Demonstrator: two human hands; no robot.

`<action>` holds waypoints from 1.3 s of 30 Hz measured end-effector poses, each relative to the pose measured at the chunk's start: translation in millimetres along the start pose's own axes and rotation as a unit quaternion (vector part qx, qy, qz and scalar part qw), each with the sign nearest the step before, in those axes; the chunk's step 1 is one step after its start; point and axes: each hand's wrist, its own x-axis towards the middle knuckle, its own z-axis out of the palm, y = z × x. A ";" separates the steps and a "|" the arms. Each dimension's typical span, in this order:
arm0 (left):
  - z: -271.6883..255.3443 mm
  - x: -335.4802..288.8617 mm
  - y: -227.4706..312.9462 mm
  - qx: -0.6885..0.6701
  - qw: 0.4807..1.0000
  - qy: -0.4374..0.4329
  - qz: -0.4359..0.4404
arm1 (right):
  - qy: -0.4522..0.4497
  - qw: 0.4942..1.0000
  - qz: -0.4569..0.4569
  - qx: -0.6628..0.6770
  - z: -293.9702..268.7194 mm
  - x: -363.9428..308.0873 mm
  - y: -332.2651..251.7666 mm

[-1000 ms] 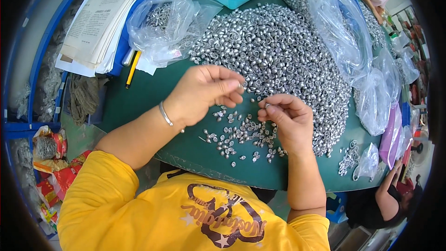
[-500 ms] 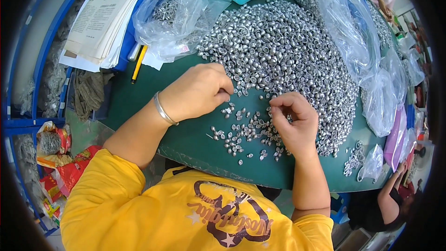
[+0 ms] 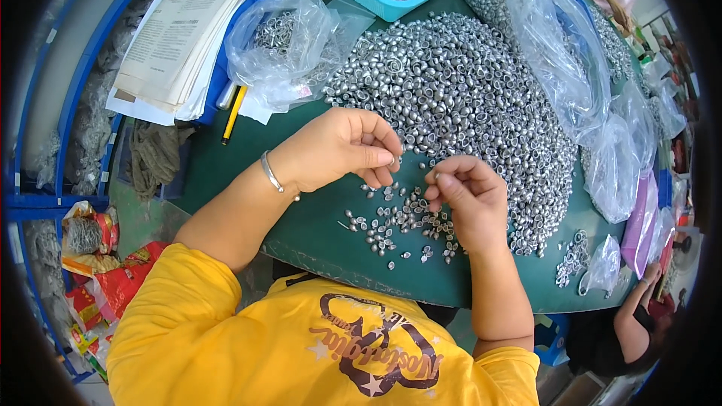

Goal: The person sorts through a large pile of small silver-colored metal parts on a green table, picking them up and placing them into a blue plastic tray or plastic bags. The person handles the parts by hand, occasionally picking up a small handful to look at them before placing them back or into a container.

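My left hand (image 3: 346, 149), with a silver bangle (image 3: 271, 171) at its wrist, is closed in a pinch on a small silver metal piece. My right hand (image 3: 474, 199) pinches thumb to fingers, and a small silver piece shows at its fingertips. The hands face each other, a short gap apart, above the green table. Behind them rises a wide heap of small, hollow, oval silver metal pieces (image 3: 451, 83). A looser scatter of the same kind of pieces (image 3: 406, 214) lies between and below my hands, partly covered by the right one.
Clear plastic bags (image 3: 282, 37) with metal parts lie left and right of the heap. At the back stands a turquoise basket (image 3: 391, 4). A yellow pencil-like stick (image 3: 234, 115) and a paper stack (image 3: 184, 37) are at left. Two other people are partly visible at right.
My left hand has turned, its fingers spreading more to show its pinch. The right fingertips have come together and shifted slightly left. The whole view has shifted a little.
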 end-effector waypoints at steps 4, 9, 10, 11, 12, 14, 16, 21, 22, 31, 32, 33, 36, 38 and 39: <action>-4.2 3.8 -7.3 -0.150 0.988 -0.015 -0.018 | 0.014 0.973 0.085 0.215 -5.6 3.8 0.4; -3.4 4.9 -9.0 -0.200 0.978 -0.018 -0.048 | 0.013 0.972 0.101 0.210 -4.2 4.6 -0.2; -4.3 5.5 -11.0 -0.200 0.978 -0.017 -0.054 | 0.016 0.971 0.104 0.215 -4.0 4.8 -0.8; -4.1 6.0 -11.4 -0.201 0.978 -0.018 -0.056 | 0.017 0.971 0.105 0.216 -4.3 4.6 -0.8; -4.2 6.5 -11.0 -0.203 0.977 -0.021 -0.061 | 0.021 0.971 0.097 0.219 -4.6 5.1 -1.3; -4.3 6.1 -7.4 -0.204 0.976 -0.022 -0.067 | 0.015 0.976 0.075 0.205 -5.9 5.1 -0.9; -4.9 4.7 -1.8 -0.171 0.984 0.006 -0.041 | 0.018 0.981 0.066 0.181 -7.2 3.4 -0.2; -14.7 2.1 2.4 -0.144 0.990 0.001 0.002 | 0.010 0.983 0.077 0.168 -6.5 2.7 -1.4; -15.3 1.8 1.8 -0.132 0.991 -0.002 -0.003 | 0.002 0.982 0.082 0.170 -6.3 2.9 -1.2; -0.5 1.7 -9.7 0.330 0.939 0.050 0.084 | -0.013 0.938 -0.148 -0.312 5.0 1.4 2.0; 4.2 -0.2 -5.3 0.390 0.913 0.047 0.108 | -0.012 0.935 -0.161 -0.314 4.5 1.3 2.8; 6.3 -0.9 -5.3 0.389 0.914 0.039 0.111 | -0.010 0.932 -0.175 -0.316 3.9 1.1 4.5; 9.1 0.1 -5.0 0.435 0.887 0.039 0.148 | 0.003 0.926 -0.205 -0.319 -1.2 2.8 4.8; 8.0 0.0 -8.9 0.456 0.870 0.027 0.185 | 0.019 0.917 -0.234 -0.321 -4.6 1.7 5.2; 7.7 1.0 -8.6 0.476 0.851 0.029 0.219 | 0.013 0.903 -0.267 -0.335 -5.7 3.0 2.8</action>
